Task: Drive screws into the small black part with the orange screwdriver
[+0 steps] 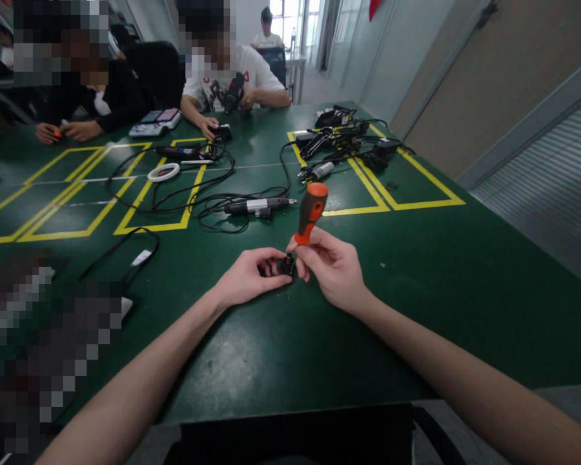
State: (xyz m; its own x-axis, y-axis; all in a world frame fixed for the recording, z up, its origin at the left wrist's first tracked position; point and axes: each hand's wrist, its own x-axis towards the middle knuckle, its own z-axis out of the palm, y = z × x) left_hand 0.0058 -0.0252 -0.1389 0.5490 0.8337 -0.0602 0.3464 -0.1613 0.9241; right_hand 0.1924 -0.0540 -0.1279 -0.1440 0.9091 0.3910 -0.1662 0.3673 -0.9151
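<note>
My left hand (254,274) pinches a small black part (286,263) with a round opening on top, low over the green table. Its exact kind is hard to make out, and the fingers cover some of it. Close beside it, my right hand (332,261) grips a screwdriver with an orange and dark grey handle (312,212). The handle stands nearly upright, leaning a little to the right at the top. Its shaft and tip are hidden by the fingers, so I cannot tell whether the tip touches the black part.
Ahead on the green table (416,290) lie a corded electric screwdriver (259,206), a white tape roll (163,172) and a heap of black cables and tools (341,139). Across the table a person (256,77) holds a power drill (234,92); another person in dark sleeves (104,97) sits left.
</note>
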